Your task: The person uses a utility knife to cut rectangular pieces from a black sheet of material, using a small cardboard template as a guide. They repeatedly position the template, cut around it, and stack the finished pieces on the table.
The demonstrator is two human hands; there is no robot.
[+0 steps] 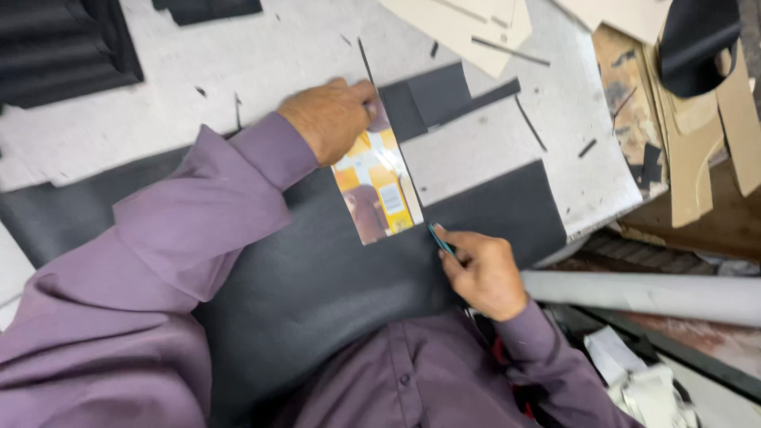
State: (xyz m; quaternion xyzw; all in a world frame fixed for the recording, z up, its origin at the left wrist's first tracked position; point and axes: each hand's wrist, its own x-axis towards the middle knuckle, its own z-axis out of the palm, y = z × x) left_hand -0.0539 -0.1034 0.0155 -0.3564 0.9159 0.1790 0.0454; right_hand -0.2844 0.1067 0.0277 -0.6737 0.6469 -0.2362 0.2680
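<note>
My left hand [329, 119] lies flat, fingers pressed down on the top end of a colourful printed card [374, 186] just above the middle of the frame. The card rests on a large black sheet [317, 277] spread over the white counter [491, 150]. My right hand [482, 273], lower and right of centre, is curled shut around a small teal-handled cutter [441, 238], its tip at the card's lower right corner. Cut black pieces [432, 99] lie just beyond the card, and tan cardboard shapes [705, 150] sit at the far right.
</note>
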